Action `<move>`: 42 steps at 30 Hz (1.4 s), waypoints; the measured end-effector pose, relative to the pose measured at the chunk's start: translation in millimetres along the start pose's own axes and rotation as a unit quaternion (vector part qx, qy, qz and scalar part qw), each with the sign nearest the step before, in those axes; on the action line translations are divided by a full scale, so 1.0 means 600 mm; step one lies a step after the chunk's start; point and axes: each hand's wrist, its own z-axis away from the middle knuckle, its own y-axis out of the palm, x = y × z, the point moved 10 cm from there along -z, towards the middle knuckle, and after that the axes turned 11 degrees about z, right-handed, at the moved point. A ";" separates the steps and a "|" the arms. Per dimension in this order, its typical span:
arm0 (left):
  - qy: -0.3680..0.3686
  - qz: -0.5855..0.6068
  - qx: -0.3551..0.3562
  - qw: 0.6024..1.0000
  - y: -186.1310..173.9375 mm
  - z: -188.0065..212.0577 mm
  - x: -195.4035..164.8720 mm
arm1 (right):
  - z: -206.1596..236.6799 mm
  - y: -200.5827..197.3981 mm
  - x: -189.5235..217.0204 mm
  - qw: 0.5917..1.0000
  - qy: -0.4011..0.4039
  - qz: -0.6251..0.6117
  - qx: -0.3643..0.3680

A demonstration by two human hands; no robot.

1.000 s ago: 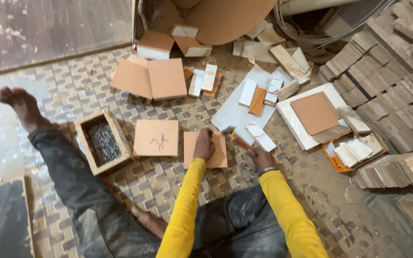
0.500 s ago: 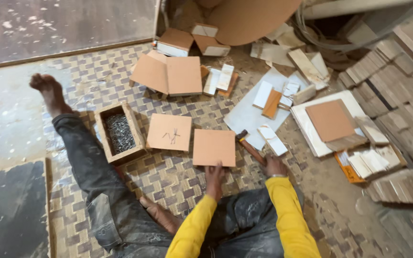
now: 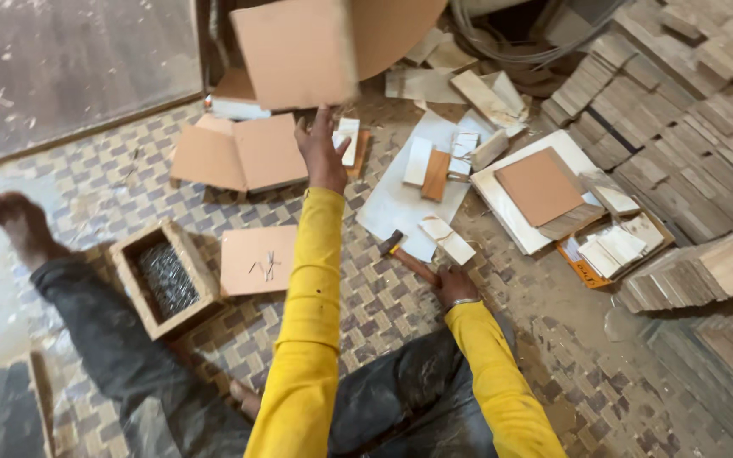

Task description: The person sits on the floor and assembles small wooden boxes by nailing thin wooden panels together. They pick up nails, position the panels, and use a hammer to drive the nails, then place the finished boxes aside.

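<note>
The left hand (image 3: 322, 153) is flung toward the top centre, fingers spread open — a blurred square board (image 3: 294, 53) hangs just above it, apart from the palm. The right hand (image 3: 454, 284) closes around a hammer (image 3: 406, 255) resting on the floor mat (image 3: 383, 305), centre-right — kept within reach. A box of nails (image 3: 165, 278) sits lower left.

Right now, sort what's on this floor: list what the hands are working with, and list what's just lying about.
In hand:
- left hand, open, just below the blurred brown board
- right hand gripping the hammer
- board with nails on it
- wooden box of nails

Lying about:
- stacked wood strips
- white tray with a brown square
- two boards side by side
</note>
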 end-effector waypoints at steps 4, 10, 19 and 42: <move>0.044 -0.217 0.159 0.962 0.023 0.030 0.116 | -0.023 -0.001 -0.022 0.996 0.038 -0.079 -0.018; 0.075 -0.535 0.231 0.809 -0.078 0.114 0.322 | -0.128 -0.184 -0.175 0.954 0.100 0.002 -0.282; 0.147 -0.695 0.236 0.663 -0.122 0.065 0.313 | -0.186 -0.109 -0.349 0.965 0.198 0.172 -0.010; -0.006 -0.778 0.049 0.626 -0.180 -0.230 0.194 | 0.094 -0.081 -0.256 0.890 0.213 0.060 -0.398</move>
